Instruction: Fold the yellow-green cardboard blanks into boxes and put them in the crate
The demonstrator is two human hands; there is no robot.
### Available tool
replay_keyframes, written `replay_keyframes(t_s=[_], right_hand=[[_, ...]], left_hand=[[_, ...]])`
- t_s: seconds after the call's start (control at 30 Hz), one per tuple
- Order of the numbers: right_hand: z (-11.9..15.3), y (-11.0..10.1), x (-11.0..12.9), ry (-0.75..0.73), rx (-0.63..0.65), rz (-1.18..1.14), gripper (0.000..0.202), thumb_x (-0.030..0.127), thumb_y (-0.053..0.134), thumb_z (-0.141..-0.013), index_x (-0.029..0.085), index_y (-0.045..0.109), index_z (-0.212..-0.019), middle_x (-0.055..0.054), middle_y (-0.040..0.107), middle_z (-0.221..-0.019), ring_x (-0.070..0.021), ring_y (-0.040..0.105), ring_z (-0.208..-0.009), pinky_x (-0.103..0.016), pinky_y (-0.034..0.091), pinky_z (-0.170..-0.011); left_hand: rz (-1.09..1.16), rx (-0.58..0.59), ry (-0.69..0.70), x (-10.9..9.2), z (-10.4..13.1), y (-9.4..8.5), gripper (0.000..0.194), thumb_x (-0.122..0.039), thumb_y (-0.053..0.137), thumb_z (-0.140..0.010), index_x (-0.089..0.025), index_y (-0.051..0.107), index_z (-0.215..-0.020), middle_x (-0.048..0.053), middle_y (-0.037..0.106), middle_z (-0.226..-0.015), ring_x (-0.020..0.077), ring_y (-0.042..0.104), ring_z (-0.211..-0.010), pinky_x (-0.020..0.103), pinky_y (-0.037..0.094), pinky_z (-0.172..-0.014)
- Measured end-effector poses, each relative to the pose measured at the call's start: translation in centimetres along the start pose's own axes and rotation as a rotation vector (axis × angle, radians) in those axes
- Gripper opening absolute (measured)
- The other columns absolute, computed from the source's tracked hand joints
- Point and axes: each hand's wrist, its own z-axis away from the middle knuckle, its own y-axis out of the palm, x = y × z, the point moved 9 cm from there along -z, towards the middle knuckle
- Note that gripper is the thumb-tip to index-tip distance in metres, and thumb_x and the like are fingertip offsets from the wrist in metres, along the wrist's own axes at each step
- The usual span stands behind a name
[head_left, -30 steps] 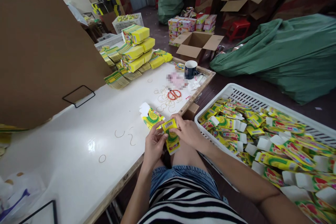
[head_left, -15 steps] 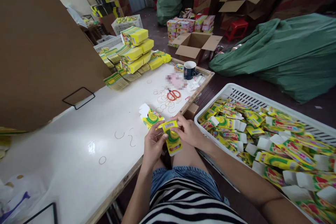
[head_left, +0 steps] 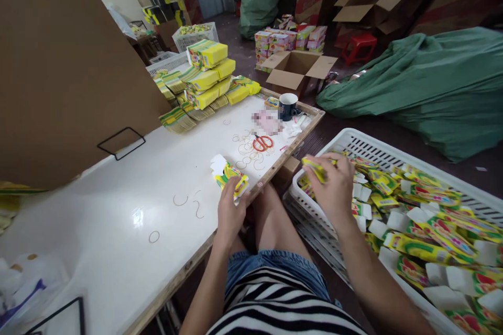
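My right hand (head_left: 334, 183) holds a small yellow carton (head_left: 314, 169) over the near left corner of a white plastic basket (head_left: 348, 138). Inside the basket lie many small yellow-and-green cartons (head_left: 387, 183), several with white end flaps standing out. At the table's front edge, my left hand (head_left: 231, 212) has its fingers closed on the near end of a yellow carton (head_left: 227, 171) lying in a small pile with white flaps. The fingertips partly cover that carton, so I cannot tell how many it grips.
On the white table (head_left: 129, 188) lie rubber bands (head_left: 245, 154), red-handled scissors (head_left: 262, 142) and a dark mug (head_left: 288, 107). Bundles of flat yellow cartons (head_left: 208, 81) are stacked at the back. An open cardboard box (head_left: 296, 65) and a green sack (head_left: 432, 89) stand on the floor beyond.
The yellow carton between both hands is now in my right hand alone, carried right to the basket. My left hand has let go of it and closed on the pile on the table.
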Motion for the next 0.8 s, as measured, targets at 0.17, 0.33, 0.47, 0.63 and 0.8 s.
replay_keyframes(t_s=[0.17,0.33,0.47,0.63,0.8], right_hand=[[1.4,9.2,-0.1,0.054,0.293,-0.107,0.026,0.031,0.06,-0.088,0.016,0.071,-0.106,-0.013,0.064,-0.097,-0.0269,0.057,-0.098,-0.042,0.044,-0.094],[3.6,18.5,2.5,0.117,0.554,-0.144,0.021,0.021,0.068,-0.08,0.014,0.069,-0.1,-0.014,0.067,-0.099,-0.0269,0.057,-0.102,-0.042,0.04,-0.097],[3.7,18.8,2.4,0.182,0.526,-0.245,0.005,0.018,0.063,-0.081,0.015,0.066,-0.083,-0.01,0.068,-0.09,-0.0233,0.061,-0.093,-0.038,0.045,-0.09],[5.2,16.7,1.2,0.298,0.53,-0.496,0.027,0.04,0.057,-0.088,0.014,0.064,-0.091,-0.007,0.071,-0.083,-0.0191,0.067,-0.075,-0.031,0.052,-0.07],[8.4,15.3,1.2,0.644,0.561,-1.029,0.046,0.053,0.078,-0.066,0.017,0.065,-0.091,-0.005,0.071,-0.081,-0.0197,0.067,-0.076,-0.035,0.054,-0.077]], left_hand=[[-0.25,0.031,0.026,3.2,0.1,0.0,0.03,-0.014,0.06,-0.08,-0.019,0.068,-0.108,0.015,0.055,-0.139,0.0342,0.041,-0.138,0.061,0.017,-0.117],[-0.202,0.059,0.038,3.7,0.6,0.0,0.036,-0.01,0.058,-0.079,-0.024,0.068,-0.111,0.01,0.059,-0.136,0.0307,0.047,-0.133,0.062,0.014,-0.117],[-0.113,0.005,-0.008,3.4,0.7,-1.4,0.029,-0.017,0.061,-0.082,-0.024,0.068,-0.109,0.01,0.062,-0.133,0.0283,0.051,-0.13,0.056,0.011,-0.119],[0.358,-0.272,-0.125,3.7,1.2,-4.1,0.05,-0.043,0.065,-0.083,-0.023,0.056,-0.127,0.011,0.051,-0.144,0.025,0.044,-0.136,0.041,0.034,-0.113],[0.833,0.066,-0.352,3.3,1.5,0.3,0.052,-0.06,0.071,-0.071,-0.018,0.067,-0.102,0.012,0.072,-0.113,0.0274,0.067,-0.106,0.041,0.052,-0.093]])
